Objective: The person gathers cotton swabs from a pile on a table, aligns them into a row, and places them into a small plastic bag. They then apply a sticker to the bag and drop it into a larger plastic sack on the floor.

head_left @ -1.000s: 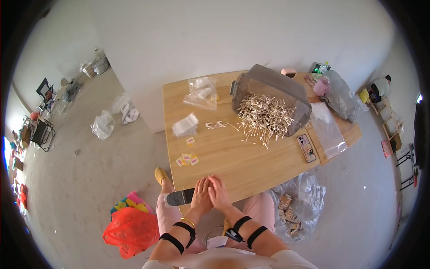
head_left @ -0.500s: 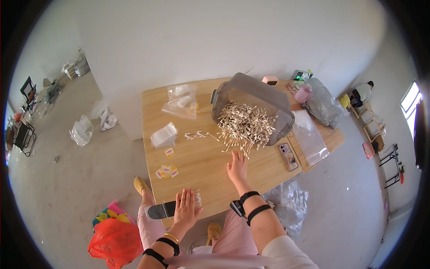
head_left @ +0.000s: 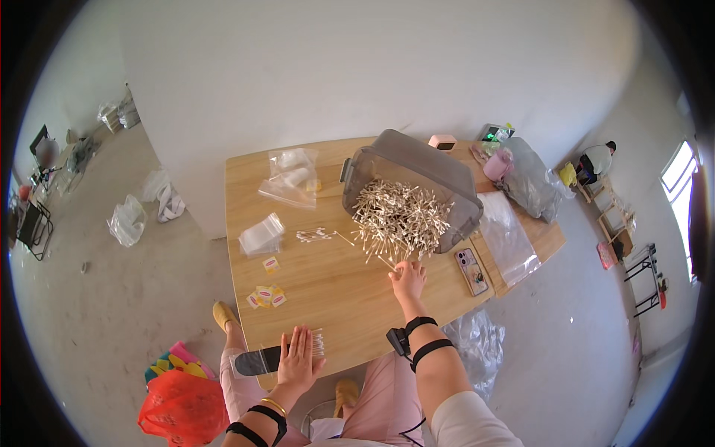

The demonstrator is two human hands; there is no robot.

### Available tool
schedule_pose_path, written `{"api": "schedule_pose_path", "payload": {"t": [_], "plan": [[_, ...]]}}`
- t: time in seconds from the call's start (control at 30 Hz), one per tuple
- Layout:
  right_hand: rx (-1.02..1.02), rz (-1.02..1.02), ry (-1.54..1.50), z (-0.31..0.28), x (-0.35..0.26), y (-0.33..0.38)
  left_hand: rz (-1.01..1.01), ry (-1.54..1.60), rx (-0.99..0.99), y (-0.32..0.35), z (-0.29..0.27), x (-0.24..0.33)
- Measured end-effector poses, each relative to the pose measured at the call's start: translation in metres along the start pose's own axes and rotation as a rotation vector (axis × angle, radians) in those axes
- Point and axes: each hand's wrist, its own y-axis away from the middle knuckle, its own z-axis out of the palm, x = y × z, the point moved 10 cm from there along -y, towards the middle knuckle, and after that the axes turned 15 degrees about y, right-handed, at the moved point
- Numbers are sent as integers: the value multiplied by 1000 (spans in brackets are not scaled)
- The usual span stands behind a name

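Observation:
My left hand (head_left: 298,361) lies flat with fingers stretched over a row of cotton swabs (head_left: 318,343) at the table's near edge. Beside it, a black round-ended flat piece (head_left: 258,362) in a clear sleeve reaches out to the left, partly under the hand. My right hand (head_left: 408,281) is at the front of a big heap of cotton swabs (head_left: 402,216), its fingers bent together on swabs at the heap's edge; how many they pinch is hidden. The heap spills from a grey translucent bin (head_left: 462,179) tipped on its side.
Left on the table (head_left: 350,298) are clear bags (head_left: 262,233), yellow-and-white labels (head_left: 267,296) and a few loose swabs (head_left: 314,235). To the right lie a phone (head_left: 471,272), a plastic sheet (head_left: 508,235) and a pink jug (head_left: 497,164). A red bag (head_left: 182,406) sits on the floor; another person (head_left: 598,160) is far right.
My right hand's fingers have gone from stretched out to bent in at the heap's front edge. My left hand stays flat on the swabs. The whole view has shifted slightly.

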Motion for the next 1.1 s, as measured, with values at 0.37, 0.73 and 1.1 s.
{"api": "schedule_pose_path", "payload": {"t": [0.37, 0.73, 1.1], "plan": [[-23, -398, -170, -9, -97, 99, -5, 21, 30, 3, -2, -1], [-54, -511, -265, -24, -146, 138, 31, 100, 107, 3, -7, 0], [-174, -604, -127, -15, -102, 63, -6, -5, 39, 4, -3, -2]]}}
